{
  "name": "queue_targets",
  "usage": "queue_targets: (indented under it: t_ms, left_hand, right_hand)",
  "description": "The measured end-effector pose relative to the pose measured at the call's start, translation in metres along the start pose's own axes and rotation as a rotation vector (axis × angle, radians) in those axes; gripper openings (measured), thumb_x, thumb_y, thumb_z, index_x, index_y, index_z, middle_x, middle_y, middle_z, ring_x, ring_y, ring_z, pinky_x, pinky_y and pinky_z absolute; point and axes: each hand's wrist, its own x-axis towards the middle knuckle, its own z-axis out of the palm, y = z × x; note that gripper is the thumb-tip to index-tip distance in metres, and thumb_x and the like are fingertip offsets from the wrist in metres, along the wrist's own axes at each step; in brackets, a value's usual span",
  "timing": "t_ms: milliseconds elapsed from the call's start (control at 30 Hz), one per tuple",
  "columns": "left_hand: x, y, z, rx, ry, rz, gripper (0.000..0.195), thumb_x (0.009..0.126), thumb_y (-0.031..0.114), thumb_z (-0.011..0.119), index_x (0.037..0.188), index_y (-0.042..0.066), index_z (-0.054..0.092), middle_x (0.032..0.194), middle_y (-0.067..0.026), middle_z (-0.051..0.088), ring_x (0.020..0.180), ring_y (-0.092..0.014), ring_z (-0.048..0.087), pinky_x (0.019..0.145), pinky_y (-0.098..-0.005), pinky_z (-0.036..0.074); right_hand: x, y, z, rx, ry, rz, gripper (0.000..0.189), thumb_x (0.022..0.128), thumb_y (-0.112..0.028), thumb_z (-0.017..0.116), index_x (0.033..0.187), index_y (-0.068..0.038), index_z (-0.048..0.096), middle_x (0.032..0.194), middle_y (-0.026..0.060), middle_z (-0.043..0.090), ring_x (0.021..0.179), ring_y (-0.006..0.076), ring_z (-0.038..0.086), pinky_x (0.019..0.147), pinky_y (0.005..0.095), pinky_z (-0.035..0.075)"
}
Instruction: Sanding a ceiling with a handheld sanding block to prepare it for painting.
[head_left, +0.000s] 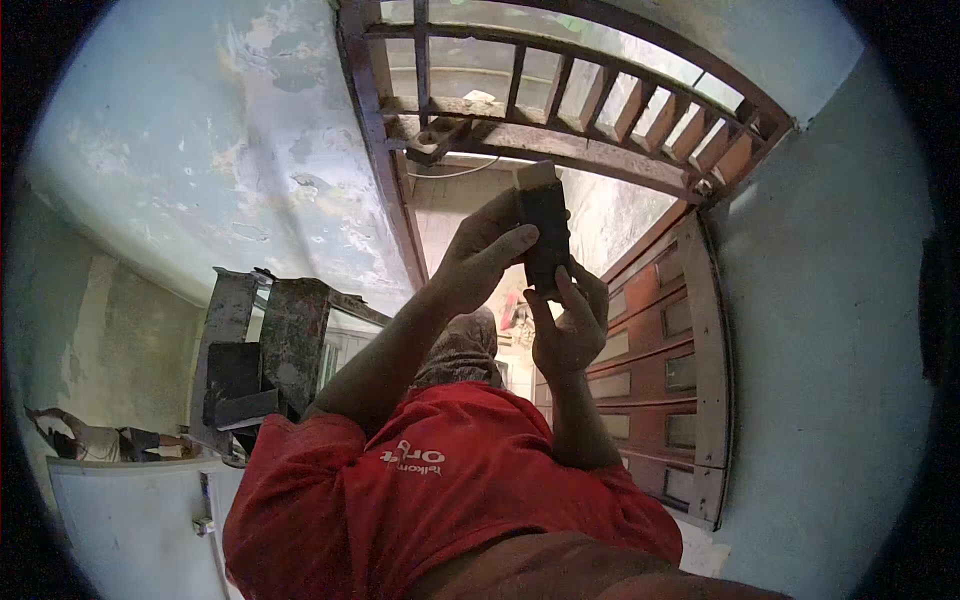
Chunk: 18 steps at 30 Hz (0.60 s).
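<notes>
Both of my hands are raised in front of me around a dark, rectangular block (546, 236) with a paler upper end. It looks like a dark sheet wrapped about a block, but the dim light hides the detail. My left hand (484, 251) grips its upper side, with the thumb across the near face. Lower down, my right hand (574, 322) pinches the bottom end between thumb and fingers. Beyond the block is a wooden transom frame (540, 127) with several slats. On its ledge lies a dark tool or block with a round opening (429, 142), partly in shadow.
A panelled wooden door (649, 360) with small panes stands at right. At left is a worn wooden stand (294, 337) bearing dark flat sheets (234, 382). Another person (101, 441) appears at far left, above a pale panel (135, 525). Peeling wall (255, 150) flanks the frame.
</notes>
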Motion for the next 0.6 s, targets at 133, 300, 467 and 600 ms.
queue_targets:
  t_ms: [133,300,467,600]
  left_hand:
    - [0.0,0.001,-0.001,0.059,0.051,0.105,0.077,0.102,0.013,0.063,0.164,0.01,0.018,0.139,-0.0198,0.058,0.126,-0.026,0.06,0.106,-0.0415,0.05]
    - [0.002,0.005,-0.003,0.162,0.051,0.098,0.077,0.104,0.009,0.058,0.167,0.015,0.012,0.142,-0.0181,0.058,0.129,-0.022,0.058,0.107,-0.0392,0.049]
    - [0.005,-0.006,-0.008,-0.009,0.034,0.016,0.063,0.109,0.011,0.047,0.164,0.008,0.017,0.143,-0.018,0.057,0.126,-0.023,0.061,0.105,-0.0388,0.053]
    - [0.007,-0.014,-0.012,0.031,0.109,-0.011,0.056,0.108,0.019,0.05,0.159,0.005,0.03,0.146,-0.0218,0.054,0.13,-0.031,0.06,0.107,-0.0454,0.054]
  right_hand:
    - [0.0,-0.003,0.002,0.251,-0.008,0.059,0.048,0.082,-0.001,0.084,0.128,-0.001,0.069,0.128,0.0202,0.063,0.108,0.0253,0.07,0.083,0.0332,0.062]
    - [0.0,-0.002,0.01,0.456,0.054,0.166,0.044,0.085,-0.001,0.081,0.127,0.002,0.068,0.128,0.0216,0.062,0.111,0.0275,0.068,0.086,0.0341,0.062]
    - [0.003,0.001,0.016,0.185,0.024,0.127,0.042,0.086,-0.004,0.082,0.126,0.001,0.069,0.132,0.0212,0.059,0.112,0.0273,0.069,0.087,0.0331,0.063]
    - [0.007,0.005,0.018,0.159,0.002,0.096,0.048,0.084,0.004,0.08,0.13,0.004,0.065,0.134,0.021,0.056,0.107,0.0236,0.069,0.082,0.0315,0.064]
